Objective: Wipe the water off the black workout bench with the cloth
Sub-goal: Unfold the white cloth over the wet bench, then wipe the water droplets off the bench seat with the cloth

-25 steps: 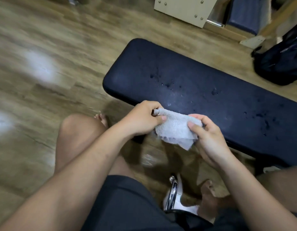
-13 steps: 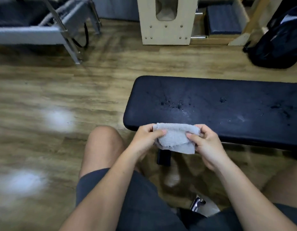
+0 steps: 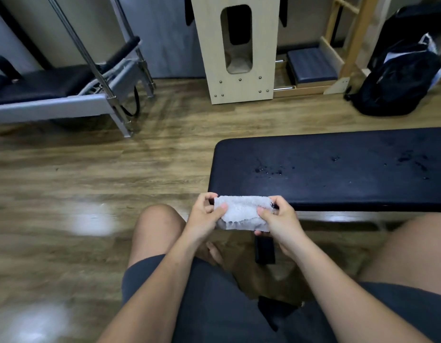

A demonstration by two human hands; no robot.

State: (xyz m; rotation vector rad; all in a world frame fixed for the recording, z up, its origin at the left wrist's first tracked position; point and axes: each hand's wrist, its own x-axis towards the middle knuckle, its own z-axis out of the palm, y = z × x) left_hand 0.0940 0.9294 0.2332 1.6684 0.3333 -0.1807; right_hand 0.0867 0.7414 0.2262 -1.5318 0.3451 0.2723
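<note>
Head view: your left hand (image 3: pixel 205 214) and right hand (image 3: pixel 278 219) each pinch one end of white frayed terry cloth (image 3: pixel 241 215), stretched flat at 7 o'clock of black padded workout-bench tabletop (image 3: pixel 350 194), likely readying wiping face. Water droplets (image 3: pixel 268 170) at 1 o'clock from cloth, unwiped.

One cloth (image 3: pixel 241 214), one black bench (image 3: pixel 338 169), two hands (image 3: pixel 204 220) (image 3: pixel 282 225), one backpack (image 3: pixel 397 80).

White cloth (image 3: pixel 241 212) folded; bench (image 3: pixel 338 169) w/ droplets
</note>
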